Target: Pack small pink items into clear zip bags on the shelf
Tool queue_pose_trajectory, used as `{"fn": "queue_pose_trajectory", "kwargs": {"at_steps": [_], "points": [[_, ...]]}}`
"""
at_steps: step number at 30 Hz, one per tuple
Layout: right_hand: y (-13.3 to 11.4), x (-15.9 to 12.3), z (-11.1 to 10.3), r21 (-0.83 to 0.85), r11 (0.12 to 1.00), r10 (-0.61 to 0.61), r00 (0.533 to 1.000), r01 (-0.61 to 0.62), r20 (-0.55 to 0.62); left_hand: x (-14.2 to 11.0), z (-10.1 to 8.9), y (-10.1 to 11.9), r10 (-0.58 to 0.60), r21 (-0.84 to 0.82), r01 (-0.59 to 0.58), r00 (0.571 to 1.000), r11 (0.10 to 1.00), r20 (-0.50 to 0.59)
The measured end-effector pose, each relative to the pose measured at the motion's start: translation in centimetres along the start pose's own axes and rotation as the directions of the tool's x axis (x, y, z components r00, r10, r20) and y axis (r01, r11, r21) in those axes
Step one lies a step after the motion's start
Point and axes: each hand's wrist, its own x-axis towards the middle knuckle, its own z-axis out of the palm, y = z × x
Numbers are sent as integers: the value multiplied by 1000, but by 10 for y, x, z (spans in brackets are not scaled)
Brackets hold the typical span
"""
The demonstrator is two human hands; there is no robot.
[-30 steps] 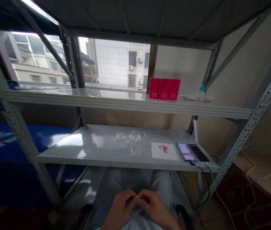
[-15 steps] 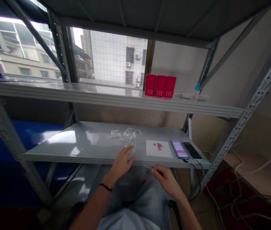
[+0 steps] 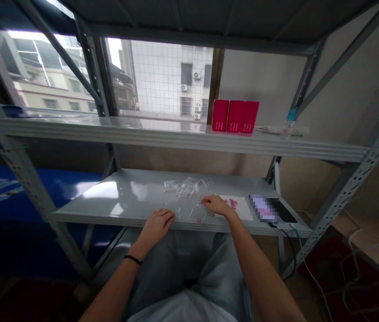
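A: Right hand (image 3: 216, 205) — state?
B: Fingertips pinched together. The upper edge of a clear zip bag with pink bits (image 3: 196, 213) is held; the bag is laid at the front of the lower shelf (image 3: 92, 201).
A: Left hand (image 3: 157, 223)?
B: Placed at the front edge of that shelf, fingers drawn close together. Another clear bag (image 3: 177, 211) is met at the fingertips; whether it is gripped cannot be told. A black wristband (image 3: 133, 259) is worn on that wrist.
A: Other bags?
B: A loose pile of clear bags (image 3: 189, 185) is spread just behind both hands.
A: Right side?
B: A white sheet (image 3: 245, 210) is partly covered by the right hand, with small pink pieces (image 3: 233, 204) scattered on it. Beside it, a phone (image 3: 263, 208) with a blurred-out screen and a flat black device (image 3: 285, 212) are set down.
A: Upper shelf (image 3: 142, 134)?
B: Three red boxes (image 3: 235, 116) are stood in a row — a blue-capped bottle (image 3: 289, 123) is seen farther right.
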Motion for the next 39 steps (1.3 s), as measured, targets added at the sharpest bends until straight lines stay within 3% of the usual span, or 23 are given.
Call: {"fn": "queue_pose_trajectory", "kwargs": {"at_steps": [5, 11, 19, 26, 29, 31, 35, 39], "points": [[9, 6, 13, -168, 986, 13, 1000, -10, 16, 8, -3, 8, -118, -3, 118, 993, 993, -7], [1, -8, 14, -283, 959, -7, 995, -22, -102, 20, 8, 17, -237, -17, 237, 971, 971, -21], [-23, -34, 35, -299, 943, -162, 987, 147, -25, 25, 7, 21, -312, -38, 312, 950, 949, -17], [-17, -41, 28, -244, 960, -144, 989, 134, -21, 24, 5, 28, -313, -37, 311, 948, 950, -55], [-34, -46, 23, -198, 976, -131, 971, 91, -200, 24, 0, 39, -304, -52, 301, 950, 952, -75], [-55, -53, 24, -150, 974, -210, 931, 171, -300, 22, -6, 49, -274, -89, 267, 958, 960, -83], [-93, -77, 40, -102, 918, -396, 874, 383, -281, 11, -17, 66, -208, -210, 183, 973, 960, -104], [-106, -104, 61, -111, 929, -369, 888, 352, -274, -15, -16, 77, -223, -313, 173, 966, 934, -131]]}}
